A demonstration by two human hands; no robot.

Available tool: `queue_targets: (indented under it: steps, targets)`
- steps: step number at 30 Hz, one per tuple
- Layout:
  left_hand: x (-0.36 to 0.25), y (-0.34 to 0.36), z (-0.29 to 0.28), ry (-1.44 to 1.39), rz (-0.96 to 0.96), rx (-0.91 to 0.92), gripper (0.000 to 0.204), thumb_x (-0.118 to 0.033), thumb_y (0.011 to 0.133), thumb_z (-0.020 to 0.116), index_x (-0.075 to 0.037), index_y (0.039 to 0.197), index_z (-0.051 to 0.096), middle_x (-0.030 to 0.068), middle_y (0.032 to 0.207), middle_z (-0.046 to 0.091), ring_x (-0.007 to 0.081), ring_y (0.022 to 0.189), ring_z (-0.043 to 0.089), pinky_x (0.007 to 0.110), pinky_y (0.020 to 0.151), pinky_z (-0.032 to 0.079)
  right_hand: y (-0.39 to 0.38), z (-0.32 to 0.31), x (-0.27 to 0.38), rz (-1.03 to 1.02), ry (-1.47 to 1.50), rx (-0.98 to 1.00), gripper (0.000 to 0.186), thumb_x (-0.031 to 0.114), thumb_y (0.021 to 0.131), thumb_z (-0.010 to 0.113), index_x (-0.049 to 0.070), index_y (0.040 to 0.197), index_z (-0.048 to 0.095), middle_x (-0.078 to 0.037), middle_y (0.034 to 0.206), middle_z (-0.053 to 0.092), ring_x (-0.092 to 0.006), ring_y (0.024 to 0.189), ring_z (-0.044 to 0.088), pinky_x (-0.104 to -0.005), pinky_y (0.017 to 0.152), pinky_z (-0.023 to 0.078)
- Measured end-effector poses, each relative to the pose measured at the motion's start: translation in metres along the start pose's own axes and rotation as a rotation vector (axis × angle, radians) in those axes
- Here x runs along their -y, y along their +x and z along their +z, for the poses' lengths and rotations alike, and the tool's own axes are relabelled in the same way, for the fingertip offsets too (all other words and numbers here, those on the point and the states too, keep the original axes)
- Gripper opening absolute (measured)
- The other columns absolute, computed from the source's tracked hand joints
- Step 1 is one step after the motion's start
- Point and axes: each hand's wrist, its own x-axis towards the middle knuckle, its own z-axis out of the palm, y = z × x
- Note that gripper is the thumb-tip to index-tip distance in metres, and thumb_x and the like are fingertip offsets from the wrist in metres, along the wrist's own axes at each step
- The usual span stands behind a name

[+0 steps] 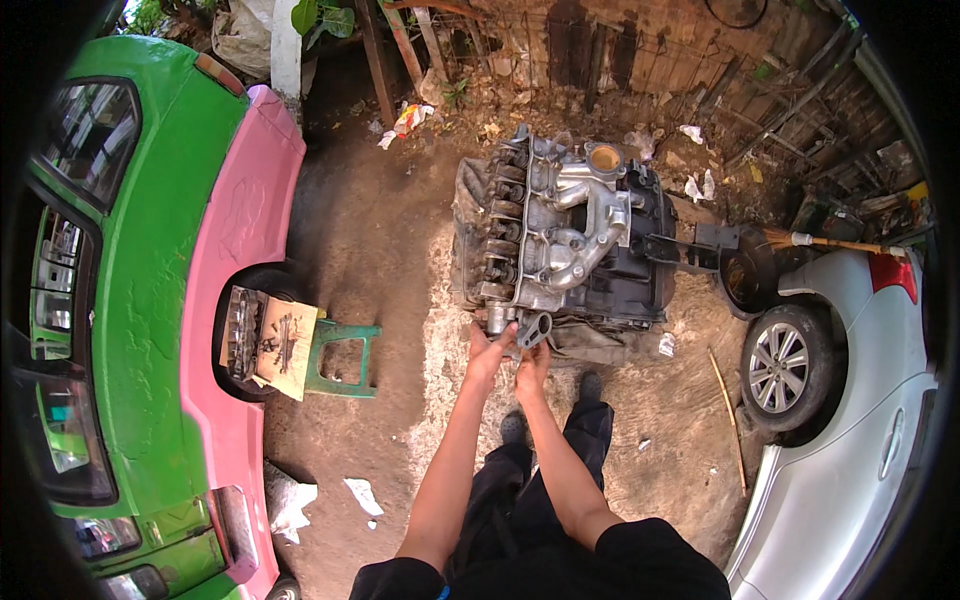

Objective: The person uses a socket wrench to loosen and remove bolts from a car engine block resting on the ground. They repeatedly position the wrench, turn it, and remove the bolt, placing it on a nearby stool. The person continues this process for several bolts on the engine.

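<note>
An engine (650, 225) lies on the ground before me, with a silver intake manifold (605, 225) on top and a row of valve-train parts (503, 215) along its left side. At its near end is a grey cast-metal housing (536, 330) with a round opening. My left hand (485, 355) is closed at the housing's left side, thumb uppermost. From below and to the right, my right hand (532, 370) grips the same piece, its fingertips partly hidden. Whether the housing is seated against the engine or slightly apart, I cannot tell.
A green stool (340, 360) bears a cardboard box (292, 365) of metal parts beside the green-and-pink vehicle (240, 200). On the right are a silver car (850, 480), a dark round pan (748, 270), and a stick (728, 420). Cloth (590, 345) lies under the engine.
</note>
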Motion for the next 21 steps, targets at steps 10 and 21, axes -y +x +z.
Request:
queue_targets:
  steps: [10,21]
  targets:
    - [-0.010,-0.006,-0.001,0.000,-0.026,0.061,0.063,-0.035,0.086,0.074,-0.005,0.126,0.035,0.0110,0.110,0.060,0.0185,0.090,0.062,0.033,0.064,0.050,0.005,0.006,-0.007,0.072,-0.155,-0.073,0.033,-0.007,0.089,0.050,0.002,0.120,0.056,-0.007,0.116,0.061,-0.0173,0.106,0.056,-0.0327,0.088,0.045]
    - [0.000,-0.001,0.000,-0.028,0.027,0.047,0.062,-0.034,0.086,0.074,-0.006,0.127,0.036,0.0097,0.106,0.061,0.0177,0.085,0.062,0.032,0.062,0.049,0.005,-0.008,0.115,-0.689,-1.549,0.331,0.015,0.006,0.074,0.069,0.002,0.089,0.067,-0.014,0.096,0.061,-0.0342,0.097,0.051,-0.0488,0.088,0.035]
